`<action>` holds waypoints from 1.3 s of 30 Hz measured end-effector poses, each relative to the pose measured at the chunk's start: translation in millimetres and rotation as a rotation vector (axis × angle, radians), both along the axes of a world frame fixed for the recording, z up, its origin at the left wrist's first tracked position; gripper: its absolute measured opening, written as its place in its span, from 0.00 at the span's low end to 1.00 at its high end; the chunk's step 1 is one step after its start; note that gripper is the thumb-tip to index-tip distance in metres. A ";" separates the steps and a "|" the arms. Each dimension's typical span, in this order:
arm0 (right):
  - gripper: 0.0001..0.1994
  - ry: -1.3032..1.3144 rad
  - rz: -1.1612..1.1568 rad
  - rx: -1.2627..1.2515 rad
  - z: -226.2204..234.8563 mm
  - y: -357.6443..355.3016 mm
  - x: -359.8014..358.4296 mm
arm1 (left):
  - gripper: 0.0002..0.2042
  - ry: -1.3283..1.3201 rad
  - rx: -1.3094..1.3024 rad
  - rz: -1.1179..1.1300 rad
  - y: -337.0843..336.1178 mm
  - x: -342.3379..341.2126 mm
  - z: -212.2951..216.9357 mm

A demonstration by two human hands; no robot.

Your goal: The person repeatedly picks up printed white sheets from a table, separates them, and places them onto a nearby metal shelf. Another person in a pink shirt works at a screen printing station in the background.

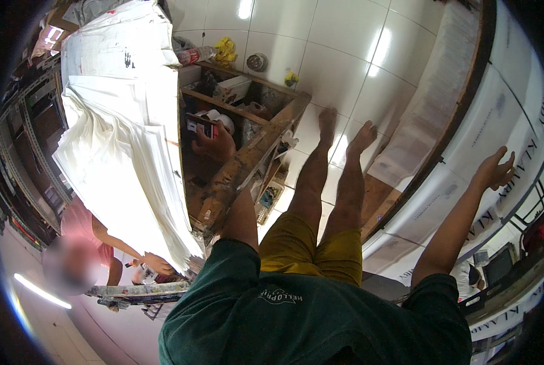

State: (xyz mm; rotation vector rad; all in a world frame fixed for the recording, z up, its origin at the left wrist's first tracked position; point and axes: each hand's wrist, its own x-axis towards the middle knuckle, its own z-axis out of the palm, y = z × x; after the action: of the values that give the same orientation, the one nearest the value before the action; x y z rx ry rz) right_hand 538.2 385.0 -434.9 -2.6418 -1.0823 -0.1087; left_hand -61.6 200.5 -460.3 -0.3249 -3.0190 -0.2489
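Observation:
My left hand [215,143] reaches into a worn wooden shelf unit [226,191] and has its fingers closed on a phone-like flat dark rectangle [201,125] with a red area. Whitish round items [216,117] sit just beyond that hand, partly hidden. On the other side, my right arm stretches out over white printed sheets [451,164] with dark lettering. My right hand [497,170] is open there, fingers apart, holding nothing; whether it touches the sheets I cannot tell.
A tall stack of white sheets [123,146] stands left of the shelf unit. Beyond it, a person in pink [80,222] works at a bench edge. A plastic bottle [190,56], a yellow crumpled bag [226,50] and a tin [257,62] lie near the tiled floor [339,36].

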 end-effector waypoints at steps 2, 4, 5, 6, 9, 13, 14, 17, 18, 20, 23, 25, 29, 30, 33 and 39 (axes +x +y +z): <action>0.28 0.010 -0.004 0.001 3.0 -0.3 -1.6 | 0.29 -0.070 0.077 -0.040 -15.4 -19.7 -14.3; 0.28 0.034 0.015 0.005 4.1 2.9 -5.9 | 0.28 -0.190 0.228 -0.095 -68.6 -73.9 -51.3; 0.28 0.029 0.020 0.012 4.8 1.6 -6.5 | 0.28 -0.198 0.202 -0.105 -69.0 -73.3 -57.0; 0.28 0.028 0.026 0.017 5.7 0.5 -7.6 | 0.28 -0.200 0.176 -0.115 -68.7 -72.7 -57.0; 0.27 0.027 0.017 0.005 5.7 -4.7 -8.2 | 0.28 -0.059 -0.059 -0.074 -3.3 -8.0 -1.5; 0.27 0.051 0.016 -0.013 8.2 -5.0 -11.0 | 0.29 -0.052 -0.061 -0.113 -11.1 -16.8 -3.7; 0.27 0.072 0.010 -0.023 10.3 -5.8 -13.3 | 0.30 -0.019 -0.122 -0.161 -17.7 -26.0 -13.8; 0.27 0.078 0.036 -0.016 16.4 -5.1 -18.4 | 0.33 0.129 -0.191 -0.250 -45.3 -48.2 -37.6; 0.26 0.068 0.044 -0.006 19.1 -4.9 -21.0 | 0.34 0.185 -0.153 -0.252 -41.3 -43.8 -34.9; 0.26 0.082 0.066 -0.019 27.8 -4.2 -28.1 | 0.32 0.207 -0.009 -0.233 -44.0 -24.0 -27.4; 0.27 0.122 0.217 0.075 46.9 -5.8 -47.0 | 0.30 0.104 0.132 -0.241 -56.5 33.7 2.3; 0.27 0.207 0.368 0.192 63.1 -4.2 -73.8 | 0.28 0.013 0.165 -0.259 -87.5 77.4 19.3; 0.24 0.768 0.545 0.393 123.9 -6.3 -178.7 | 0.25 -0.362 0.132 -0.333 -144.1 157.9 68.3; 0.23 0.888 0.602 0.421 141.7 -10.3 -200.6 | 0.24 -0.524 0.138 -0.374 -154.6 171.5 88.2; 0.18 1.104 0.867 0.289 217.8 -30.2 -261.4 | 0.22 -1.039 0.310 -0.715 -194.9 183.6 131.9; 0.16 1.084 1.421 0.353 324.8 -76.3 -352.8 | 0.19 -1.056 0.072 -0.953 -144.5 193.8 238.1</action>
State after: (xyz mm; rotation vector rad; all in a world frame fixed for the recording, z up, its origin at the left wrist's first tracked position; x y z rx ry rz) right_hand 185.3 308.7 -110.1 -0.8149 -1.8031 1.0923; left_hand 132.2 56.0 -222.2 -2.2200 -3.3977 -0.7838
